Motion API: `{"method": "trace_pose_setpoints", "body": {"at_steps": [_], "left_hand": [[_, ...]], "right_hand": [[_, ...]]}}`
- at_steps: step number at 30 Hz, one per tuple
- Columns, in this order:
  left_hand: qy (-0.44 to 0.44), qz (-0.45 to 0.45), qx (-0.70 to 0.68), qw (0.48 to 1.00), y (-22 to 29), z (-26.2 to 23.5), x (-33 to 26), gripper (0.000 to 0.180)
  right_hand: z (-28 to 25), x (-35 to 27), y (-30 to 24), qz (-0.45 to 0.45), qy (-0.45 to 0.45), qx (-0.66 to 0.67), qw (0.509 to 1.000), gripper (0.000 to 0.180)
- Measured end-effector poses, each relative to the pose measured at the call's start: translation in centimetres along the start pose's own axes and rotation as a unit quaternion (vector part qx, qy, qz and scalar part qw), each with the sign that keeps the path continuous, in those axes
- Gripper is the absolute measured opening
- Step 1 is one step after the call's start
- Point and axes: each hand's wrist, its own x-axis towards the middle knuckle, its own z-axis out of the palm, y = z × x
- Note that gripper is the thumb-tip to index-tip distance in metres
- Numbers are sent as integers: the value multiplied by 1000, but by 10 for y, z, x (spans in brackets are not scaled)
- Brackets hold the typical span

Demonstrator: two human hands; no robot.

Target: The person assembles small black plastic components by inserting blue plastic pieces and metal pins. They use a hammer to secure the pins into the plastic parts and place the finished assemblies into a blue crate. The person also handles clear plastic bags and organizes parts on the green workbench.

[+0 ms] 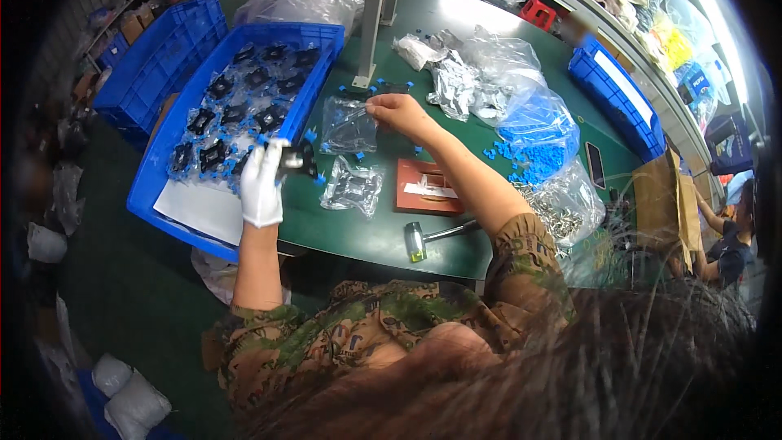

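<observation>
My left hand point(263, 187), in a white glove, is closed on a black bracket-like part point(305, 161) with blue tips, held near the right wall of the blue crate. The part is slightly blurred. My bare right hand point(399, 114) pinches the upper edge of a clear plastic bag point(349, 132) over the green table. Just below that bag lies a bagged black part point(353, 187). Behind the right hand, another black part with blue tips point(394, 89) rests by the metal post. Several bagged black parts point(257, 79) fill the blue crate point(212, 238) at left.
A red-brown block fixture point(411, 199) and a hammer point(417, 241) lie before me. To the right are small blue pieces point(533, 165), a bag of metal hardware point(562, 216) and a phone point(595, 165). A metal post point(371, 33) rises from the table point(358, 236). Another person point(733, 232) is far right.
</observation>
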Motion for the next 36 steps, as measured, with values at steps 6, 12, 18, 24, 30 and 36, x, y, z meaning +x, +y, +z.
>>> {"method": "trace_pose_setpoints", "body": {"at_steps": [6,12,18,24,30,36], "left_hand": [[-38,55,284,957,-38,23,80,32],[-65,79,463,881,-73,43,101,47],[-138,68,587,795,-87,50,127,53],[-139,92,627,761,-96,59,141,54],[-124,111,675,719,-88,76,130,50],[-113,193,746,628,-81,89,115,44]], "right_hand": [[20,14,5,-126,14,-401,907,32],[18,5,-4,-137,-15,-456,879,32],[13,11,7,-159,-26,-455,876,33],[5,21,22,-190,-44,-439,877,31],[-7,-13,-10,-216,19,-432,875,33],[-40,-66,-49,-276,42,-441,853,25]]}}
